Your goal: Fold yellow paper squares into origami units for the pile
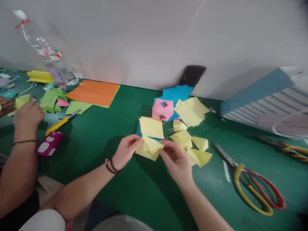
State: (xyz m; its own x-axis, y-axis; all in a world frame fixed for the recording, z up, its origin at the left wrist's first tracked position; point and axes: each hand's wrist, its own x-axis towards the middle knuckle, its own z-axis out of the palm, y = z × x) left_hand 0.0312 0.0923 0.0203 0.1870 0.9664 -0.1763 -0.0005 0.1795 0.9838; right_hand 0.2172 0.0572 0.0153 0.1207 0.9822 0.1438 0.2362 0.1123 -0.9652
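A partly folded piece of yellow paper [149,148] is held up between my two hands over the green table. My left hand [127,148] pinches its left corner between thumb and fingers. On the opposite side, my right hand [176,160] grips the right corner the same way. Just beyond lies a stack of flat yellow paper squares [152,127] with blue paper under it. Several folded yellow paper pieces [181,138] rest right beside my right hand. Farther back sits a pink folded paper shape [163,109], near blue paper [178,92] and more yellow sheets [192,110].
Scissors [250,183] and pliers [286,148] lie at right, below a blue-and-white box [260,99]. A phone [192,75] leans on the wall. At left are orange paper [93,92], a yellow cutter [57,125], a purple box [50,143], a plastic bottle [40,45] and a co-worker's hand [27,117].
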